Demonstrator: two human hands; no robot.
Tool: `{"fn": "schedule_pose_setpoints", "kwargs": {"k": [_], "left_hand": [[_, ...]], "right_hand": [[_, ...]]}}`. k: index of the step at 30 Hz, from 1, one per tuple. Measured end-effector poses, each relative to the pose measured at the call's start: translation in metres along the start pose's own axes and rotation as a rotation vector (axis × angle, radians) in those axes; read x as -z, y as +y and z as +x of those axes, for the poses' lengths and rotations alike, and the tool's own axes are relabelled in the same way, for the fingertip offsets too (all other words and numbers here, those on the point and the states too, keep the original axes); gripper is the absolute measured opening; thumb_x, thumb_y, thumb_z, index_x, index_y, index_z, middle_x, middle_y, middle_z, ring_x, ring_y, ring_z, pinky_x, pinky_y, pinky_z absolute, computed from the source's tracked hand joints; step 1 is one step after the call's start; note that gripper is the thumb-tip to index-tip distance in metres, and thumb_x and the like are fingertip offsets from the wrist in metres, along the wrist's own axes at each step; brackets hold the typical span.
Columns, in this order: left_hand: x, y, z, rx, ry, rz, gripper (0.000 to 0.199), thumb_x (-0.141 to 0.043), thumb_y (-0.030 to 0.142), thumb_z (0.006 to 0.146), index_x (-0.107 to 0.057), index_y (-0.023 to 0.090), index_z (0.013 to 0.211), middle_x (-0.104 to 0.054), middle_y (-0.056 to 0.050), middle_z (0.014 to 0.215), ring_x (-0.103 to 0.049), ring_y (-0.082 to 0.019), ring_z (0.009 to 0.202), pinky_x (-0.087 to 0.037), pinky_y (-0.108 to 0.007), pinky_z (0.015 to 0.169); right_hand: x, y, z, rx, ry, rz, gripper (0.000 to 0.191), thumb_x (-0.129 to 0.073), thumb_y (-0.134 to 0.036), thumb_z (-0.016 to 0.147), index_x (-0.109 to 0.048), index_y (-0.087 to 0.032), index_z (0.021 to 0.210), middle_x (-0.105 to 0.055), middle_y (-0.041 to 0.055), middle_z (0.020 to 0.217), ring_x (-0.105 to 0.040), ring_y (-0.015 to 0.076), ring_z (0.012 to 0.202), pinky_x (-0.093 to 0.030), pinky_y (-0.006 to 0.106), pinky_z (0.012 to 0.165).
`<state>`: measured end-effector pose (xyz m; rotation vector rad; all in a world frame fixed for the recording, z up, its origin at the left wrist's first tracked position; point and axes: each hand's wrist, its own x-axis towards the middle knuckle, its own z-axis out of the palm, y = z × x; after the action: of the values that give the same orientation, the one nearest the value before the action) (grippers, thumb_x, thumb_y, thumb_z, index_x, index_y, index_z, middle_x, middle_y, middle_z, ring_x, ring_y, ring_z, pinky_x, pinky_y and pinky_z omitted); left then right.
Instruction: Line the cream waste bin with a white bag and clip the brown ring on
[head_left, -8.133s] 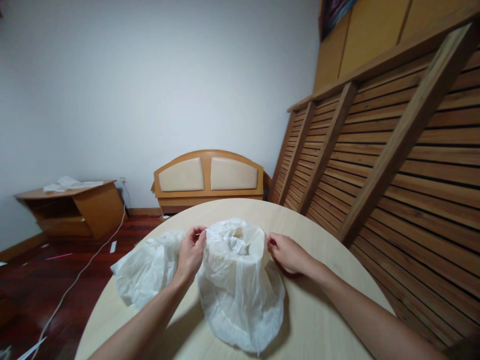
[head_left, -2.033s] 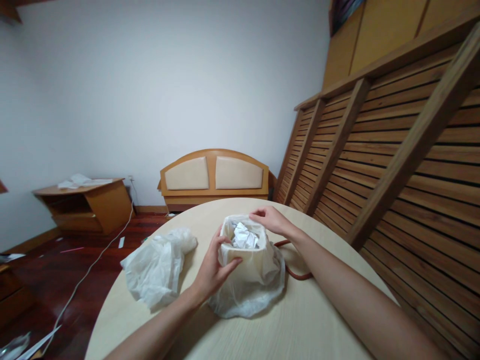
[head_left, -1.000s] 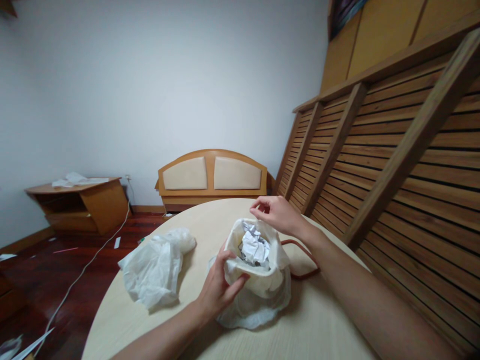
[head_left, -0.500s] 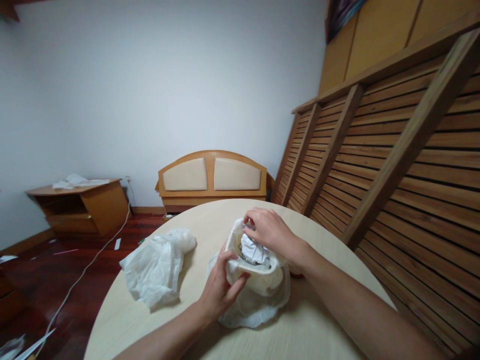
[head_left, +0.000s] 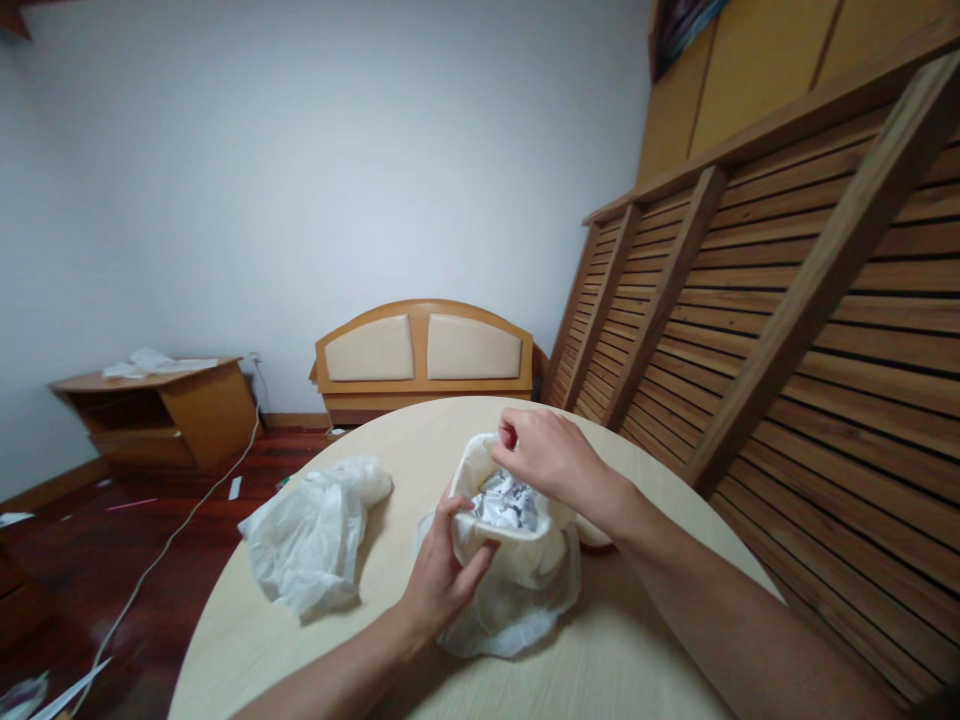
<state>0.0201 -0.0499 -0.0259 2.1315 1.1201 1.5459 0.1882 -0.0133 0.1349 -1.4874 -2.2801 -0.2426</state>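
Note:
In front of me on the table stands a small cream container [head_left: 474, 462] lined with a thin white plastic bag [head_left: 510, 620], its edge folded outward over the rim and hanging around the base. Crumpled white paper [head_left: 506, 503] with dark marks lies inside. My left hand [head_left: 444, 565] grips the near left rim, thumb outside and fingertips at the edge. Above the far rim, my right hand [head_left: 551, 450] has its fingers curled in; whether they pinch the bag's edge is hidden. To the left lies a second crumpled white plastic bag [head_left: 319, 535].
The round pale table [head_left: 262, 650] fills the foreground. Behind my right wrist, a beige object with a reddish edge [head_left: 596, 538] is partly hidden. A headboard [head_left: 424, 390], a wooden slatted panel [head_left: 750, 330] and a low cabinet [head_left: 206, 410] stand beyond. A cable [head_left: 180, 530] crosses the floor.
My right hand has risen slightly from the crumpled paper to the far rim, its fingers curling in. The paper now sits lower and shows more fully. My left hand has stayed put.

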Motion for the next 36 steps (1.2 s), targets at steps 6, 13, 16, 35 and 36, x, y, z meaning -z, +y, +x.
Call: {"fn": "schedule_pose_setpoints", "kwargs": {"k": [6,13,16,35,36], "left_hand": [[-0.001,-0.001,-0.002,-0.009,-0.009,0.004,0.047,-0.061,0.026,0.088,-0.037,0.026,0.129,-0.059,-0.007,0.119,-0.060,-0.023,0.109,-0.047,-0.040,0.095],[0.000,-0.003,-0.003,0.029,0.013,-0.019,0.033,-0.058,0.025,0.090,-0.040,0.026,0.117,-0.062,-0.004,0.105,-0.063,-0.019,0.093,-0.051,-0.034,0.082],[0.001,-0.003,-0.001,0.052,0.013,-0.009,0.035,-0.058,0.026,0.090,-0.039,0.025,0.120,-0.062,-0.005,0.110,-0.063,-0.020,0.098,-0.051,-0.036,0.086],[-0.008,-0.022,-0.005,0.181,-0.124,-0.016,0.085,-0.067,0.024,0.080,-0.020,0.019,0.151,-0.041,-0.018,0.152,-0.041,-0.033,0.140,-0.032,-0.053,0.116],[-0.009,-0.023,-0.006,0.182,-0.142,-0.014,0.086,-0.069,0.022,0.078,-0.021,0.018,0.150,-0.040,-0.019,0.152,-0.040,-0.034,0.140,-0.032,-0.053,0.116]], "right_hand": [[0.003,0.005,-0.003,0.085,-0.052,-0.016,0.015,-0.064,-0.031,0.084,-0.072,-0.020,0.083,-0.075,0.0084,0.085,-0.067,0.0233,0.082,-0.039,0.031,0.070],[-0.014,0.039,0.005,0.081,0.013,0.284,0.030,-0.062,-0.040,0.088,-0.068,-0.018,0.108,-0.070,0.0104,0.113,-0.065,0.0240,0.102,-0.047,0.033,0.089],[-0.036,0.054,0.007,-0.023,-0.062,0.585,0.054,-0.057,-0.052,0.091,-0.057,-0.015,0.129,-0.063,0.0169,0.128,-0.063,0.0263,0.113,-0.047,0.040,0.098],[-0.120,0.089,-0.061,0.068,-0.440,1.281,0.111,-0.083,-0.061,0.063,-0.032,-0.020,0.152,-0.052,0.0185,0.144,-0.049,0.0329,0.133,-0.038,0.049,0.113],[-0.122,0.088,-0.064,0.076,-0.455,1.254,0.103,-0.085,-0.054,0.065,-0.037,-0.020,0.150,-0.054,0.0180,0.142,-0.050,0.0320,0.132,-0.038,0.048,0.113]]}}
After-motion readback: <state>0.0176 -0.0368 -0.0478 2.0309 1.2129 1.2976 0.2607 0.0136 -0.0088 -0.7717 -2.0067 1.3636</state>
